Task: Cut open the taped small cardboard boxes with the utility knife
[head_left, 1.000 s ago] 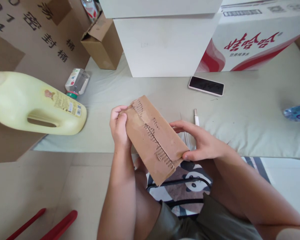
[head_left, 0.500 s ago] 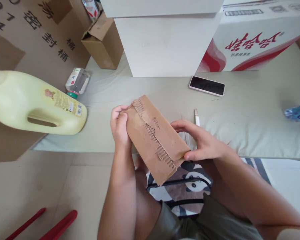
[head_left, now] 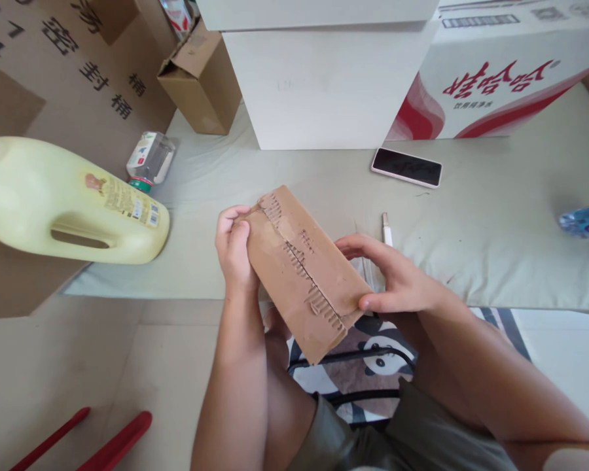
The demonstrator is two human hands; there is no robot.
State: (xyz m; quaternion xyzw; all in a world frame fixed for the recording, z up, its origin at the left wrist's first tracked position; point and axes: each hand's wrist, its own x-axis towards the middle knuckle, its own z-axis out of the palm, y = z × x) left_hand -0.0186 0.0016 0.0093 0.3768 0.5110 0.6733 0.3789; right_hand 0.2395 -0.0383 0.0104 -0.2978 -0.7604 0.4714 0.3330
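Note:
A brown cardboard box [head_left: 304,271] is held tilted above my lap, its torn, corrugated seam facing up. My left hand [head_left: 236,245] grips its upper left end, with the thumb on the top face and the other fingers curled round the edge. On the other side my right hand [head_left: 390,275] clasps the right edge between thumb and fingers. The box's underside is hidden. Just beyond my right hand, a small white stick-like tool with a brownish tip [head_left: 387,229] lies on the pale green cloth [head_left: 314,176].
A yellow jug [head_left: 73,199] and a clear bottle [head_left: 152,160] lie at the left. White cartons [head_left: 328,85] and a small brown box [head_left: 203,82] stand at the back. A phone [head_left: 406,167] lies before them. At the right edge is a blue packet [head_left: 586,221]; red bars [head_left: 118,445] show lower left.
Almost nothing differs. The view has shifted very slightly, and both hands keep their hold on the cardboard box.

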